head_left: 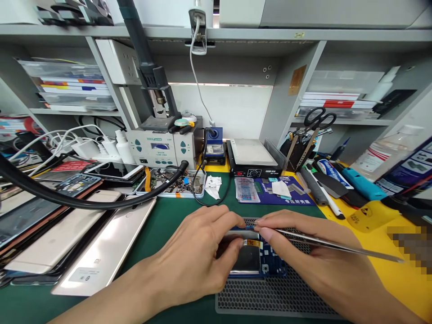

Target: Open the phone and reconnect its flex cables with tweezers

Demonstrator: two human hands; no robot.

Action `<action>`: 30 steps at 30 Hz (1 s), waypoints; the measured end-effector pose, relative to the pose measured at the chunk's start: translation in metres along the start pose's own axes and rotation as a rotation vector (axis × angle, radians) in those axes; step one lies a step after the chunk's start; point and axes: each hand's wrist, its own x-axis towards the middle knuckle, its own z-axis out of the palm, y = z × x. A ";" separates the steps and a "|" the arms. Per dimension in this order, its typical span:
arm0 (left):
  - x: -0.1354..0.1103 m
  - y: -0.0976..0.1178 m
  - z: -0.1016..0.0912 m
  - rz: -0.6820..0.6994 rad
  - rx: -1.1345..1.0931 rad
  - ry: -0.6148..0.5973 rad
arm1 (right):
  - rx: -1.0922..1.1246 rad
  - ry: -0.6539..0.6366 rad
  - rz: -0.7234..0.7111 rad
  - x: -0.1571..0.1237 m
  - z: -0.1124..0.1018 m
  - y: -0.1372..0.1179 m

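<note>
An opened phone [273, 265] lies on a perforated grey mat [256, 297], its blue frame, dark battery [248, 260] and an orange flex cable [252, 243] exposed. My left hand [202, 247] curls round the phone's left side, index fingertip at its far edge and thumb over the battery; the other fingers are partly hidden. In my right hand [310, 252] are slim metal tweezers [337, 245], pinched near the tips, with their back end pointing right. The tips meet the phone's far edge, close to my left index finger; what they touch there is hidden.
Several phones and back covers [104, 247] are stacked at the left. Behind stand a hot-air station [162, 148], its black hose [101, 204] arching over the left side, and a small heating plate [254, 155]. A parts tray [168, 182] and tools [320, 189] lie nearby.
</note>
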 end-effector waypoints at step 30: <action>-0.010 0.008 0.009 -0.009 0.096 0.049 | -0.291 0.132 -0.242 -0.004 0.013 -0.015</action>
